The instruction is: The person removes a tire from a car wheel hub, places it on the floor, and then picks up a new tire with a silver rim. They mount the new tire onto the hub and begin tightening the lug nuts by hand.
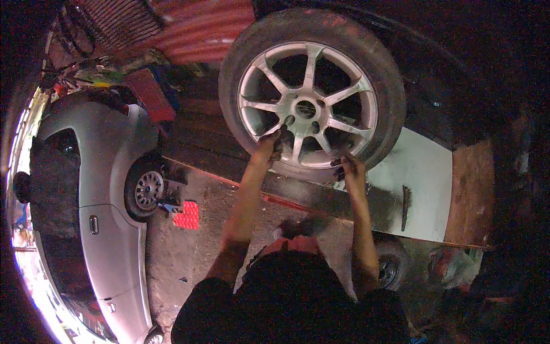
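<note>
A car wheel (310, 74) with a pale, several-spoked alloy rim and a black tyre (240, 117) stands upright in front of me. My left hand (271, 145) reaches up to the lower-left lug hole beside the hub cap (305, 109). Its fingers are drawn together there, and whatever they may pinch is too dark to make out. Near the lower-right edge of the rim is my right hand (349, 167), its darkened fingers curled in. What it holds, if anything, cannot be told.
A silver car (112, 166) stands at the left, with a red patterned box (187, 215) on the floor by its front wheel (149, 189). A white panel (421, 180) lies on the bench to the right. Below it leans another tyre (392, 264).
</note>
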A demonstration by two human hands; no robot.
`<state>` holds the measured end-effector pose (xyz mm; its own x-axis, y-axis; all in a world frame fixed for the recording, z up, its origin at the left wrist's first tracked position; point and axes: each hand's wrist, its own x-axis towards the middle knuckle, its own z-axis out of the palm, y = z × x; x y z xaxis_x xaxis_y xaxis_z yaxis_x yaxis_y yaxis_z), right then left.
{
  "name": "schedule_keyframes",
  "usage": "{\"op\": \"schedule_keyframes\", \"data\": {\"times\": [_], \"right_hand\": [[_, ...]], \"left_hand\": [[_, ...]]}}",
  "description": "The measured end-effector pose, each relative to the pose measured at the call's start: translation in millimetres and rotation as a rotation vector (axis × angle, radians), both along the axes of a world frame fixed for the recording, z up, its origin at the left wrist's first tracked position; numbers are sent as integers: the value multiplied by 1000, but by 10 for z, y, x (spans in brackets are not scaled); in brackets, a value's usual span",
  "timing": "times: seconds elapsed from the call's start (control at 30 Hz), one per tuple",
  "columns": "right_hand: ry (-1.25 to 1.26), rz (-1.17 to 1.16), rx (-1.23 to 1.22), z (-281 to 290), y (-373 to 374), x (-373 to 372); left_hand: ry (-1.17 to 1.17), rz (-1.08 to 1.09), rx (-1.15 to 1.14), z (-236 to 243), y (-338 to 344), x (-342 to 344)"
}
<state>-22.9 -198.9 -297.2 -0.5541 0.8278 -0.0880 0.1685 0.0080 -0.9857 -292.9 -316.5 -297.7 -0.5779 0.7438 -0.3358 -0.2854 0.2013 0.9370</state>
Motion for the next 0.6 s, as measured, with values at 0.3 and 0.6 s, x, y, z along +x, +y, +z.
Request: {"op": "schedule_keyframes", "data": {"times": [0.3,0.6], "right_hand": [[62,151,97,-330,-20,251],[-70,119,-7,-1084,-14,218]], "left_hand": [[1576,-194,-419,233,-50,-4],[518,19,-156,-8,55,-17]]}}
